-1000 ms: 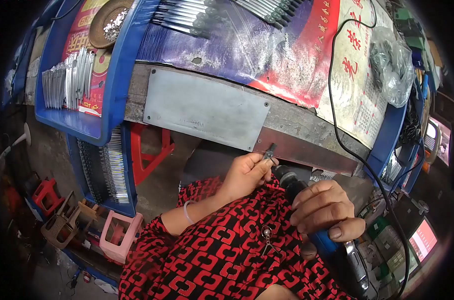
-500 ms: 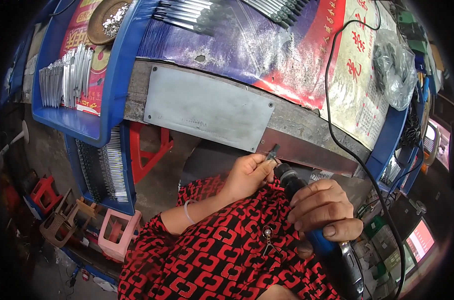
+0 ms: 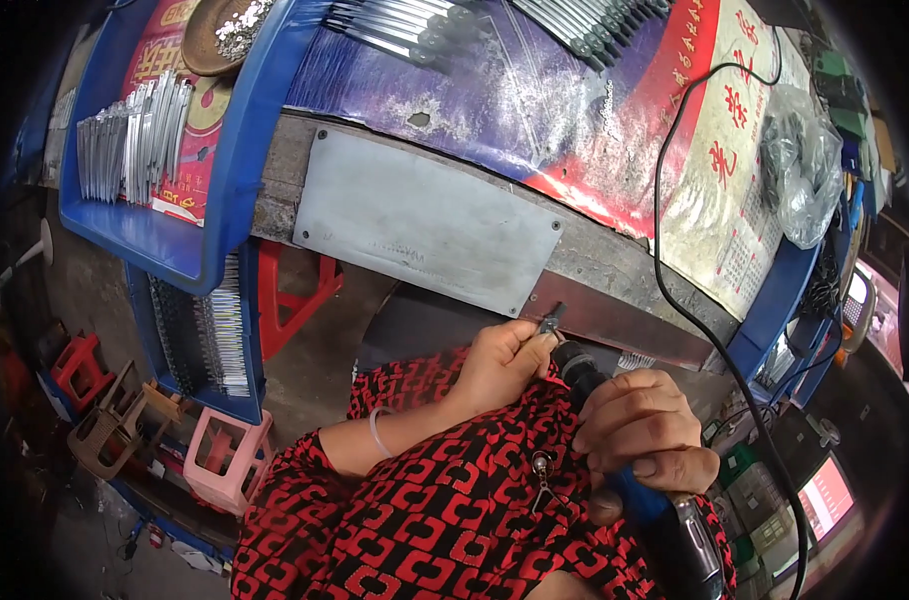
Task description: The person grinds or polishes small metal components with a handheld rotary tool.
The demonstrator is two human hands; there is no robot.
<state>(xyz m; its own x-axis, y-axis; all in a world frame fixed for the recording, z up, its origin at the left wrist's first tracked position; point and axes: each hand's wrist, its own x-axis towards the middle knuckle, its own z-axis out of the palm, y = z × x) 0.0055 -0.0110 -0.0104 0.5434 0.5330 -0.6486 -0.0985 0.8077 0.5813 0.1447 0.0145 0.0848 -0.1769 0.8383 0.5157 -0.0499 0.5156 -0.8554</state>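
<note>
My left hand (image 3: 505,366) pinches a small dark metal piece (image 3: 552,320) between thumb and fingers, just in front of the bench edge. Its far end sticks out past the fingertips; the fingers cover the rest. Wrapped in my right hand (image 3: 651,430) is a blue and black power screwdriver (image 3: 663,515), tilted with its nose toward the left fingertips. The tip is close to the piece, but I cannot tell whether they touch. Both hands are held over my lap, below a grey metal plate (image 3: 430,222) screwed to the bench edge.
A blue tray (image 3: 210,215) at left holds upright silver strips (image 3: 135,140) and a bowl (image 3: 203,50) of small metal bits. Dark-ended metal strips (image 3: 585,28) lie on the bench. A black cable (image 3: 665,270) crosses at right, near a plastic bag (image 3: 805,175). Stools (image 3: 230,455) stand lower left.
The view has shifted slightly, so the bench sits a little lower and further right. Both hands keep their grips, the screwdriver still aimed at the left fingertips.
</note>
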